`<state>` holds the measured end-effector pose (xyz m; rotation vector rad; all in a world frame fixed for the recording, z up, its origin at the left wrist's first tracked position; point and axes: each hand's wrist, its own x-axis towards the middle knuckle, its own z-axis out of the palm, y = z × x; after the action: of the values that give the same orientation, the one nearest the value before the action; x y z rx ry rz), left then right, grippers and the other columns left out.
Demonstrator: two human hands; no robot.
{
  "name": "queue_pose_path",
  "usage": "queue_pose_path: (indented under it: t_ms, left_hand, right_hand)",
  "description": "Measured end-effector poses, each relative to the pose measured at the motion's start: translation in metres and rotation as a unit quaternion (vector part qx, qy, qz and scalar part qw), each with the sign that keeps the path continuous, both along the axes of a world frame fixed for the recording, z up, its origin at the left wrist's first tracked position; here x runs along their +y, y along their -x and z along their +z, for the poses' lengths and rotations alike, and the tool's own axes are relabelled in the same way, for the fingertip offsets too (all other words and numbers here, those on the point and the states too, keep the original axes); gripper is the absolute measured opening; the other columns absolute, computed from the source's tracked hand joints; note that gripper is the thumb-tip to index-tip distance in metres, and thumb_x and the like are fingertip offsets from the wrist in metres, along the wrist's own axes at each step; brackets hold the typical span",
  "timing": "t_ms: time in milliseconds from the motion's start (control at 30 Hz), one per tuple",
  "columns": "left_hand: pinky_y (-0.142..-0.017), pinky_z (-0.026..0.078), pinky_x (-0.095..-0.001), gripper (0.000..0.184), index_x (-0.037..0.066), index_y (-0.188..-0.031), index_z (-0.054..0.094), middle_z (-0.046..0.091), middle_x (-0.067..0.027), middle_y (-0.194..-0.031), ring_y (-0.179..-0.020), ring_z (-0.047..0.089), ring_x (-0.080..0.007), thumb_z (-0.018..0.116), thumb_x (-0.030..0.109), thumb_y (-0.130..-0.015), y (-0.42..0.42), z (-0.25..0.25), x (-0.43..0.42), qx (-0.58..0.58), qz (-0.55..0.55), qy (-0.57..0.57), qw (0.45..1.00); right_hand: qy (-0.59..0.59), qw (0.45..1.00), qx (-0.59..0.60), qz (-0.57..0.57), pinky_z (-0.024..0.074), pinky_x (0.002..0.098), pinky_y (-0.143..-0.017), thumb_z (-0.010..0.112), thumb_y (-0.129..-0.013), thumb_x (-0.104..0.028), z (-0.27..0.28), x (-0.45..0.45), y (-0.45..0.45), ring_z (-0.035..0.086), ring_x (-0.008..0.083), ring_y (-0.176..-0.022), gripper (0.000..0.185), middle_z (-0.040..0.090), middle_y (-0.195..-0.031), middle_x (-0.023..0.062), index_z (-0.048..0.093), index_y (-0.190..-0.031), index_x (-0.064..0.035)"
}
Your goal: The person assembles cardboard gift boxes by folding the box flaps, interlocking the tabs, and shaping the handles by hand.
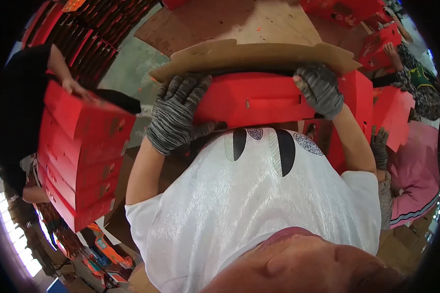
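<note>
A red cardboard box (254,100) lies in front of my chest, with a small slit and a mark on its near side. My left hand (178,115), in a grey-black knitted glove, grips its left end with the fingers over the top and the thumb along the lower edge. Around the upper right corner my gloved right hand (320,90) is closed, knuckles up. Just beyond the box stands a brown cardboard flap (259,56). What lies under the box is mostly hidden.
On the left a person in black (19,107) holds a tall stack of red boxes (78,166). A person in pink (415,166) is close on my right, beside more red cardboard (393,115). Another person (423,80) handles a red box (379,46) farther back. Rows of red boxes (95,34) stand upper left.
</note>
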<state>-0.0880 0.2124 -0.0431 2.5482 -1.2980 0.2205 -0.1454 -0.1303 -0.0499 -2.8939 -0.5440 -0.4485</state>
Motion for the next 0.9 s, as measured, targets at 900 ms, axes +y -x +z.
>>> queue_pose_path:
  t_ms: [900]
  left_hand:
    - [-0.092, 0.046, -0.0342, 0.06, 0.004, -0.123, 0.049, 0.056, -0.0118, -0.113, -0.102, 0.057, -0.0194, 0.077, 0.011, -0.071, 0.007, -0.09, 0.011, 0.244, 0.235, 0.528, 0.779]
  right_hand:
    - [0.002, 0.971, 0.235, 0.048, 0.0393, 0.0426, -0.095, 0.05, -0.089, -0.045, -0.008, 0.002, -0.009, 0.053, 0.0363, -0.107, 0.05, 0.057, -0.114, 0.0196, 0.054, -0.119, -0.0047]
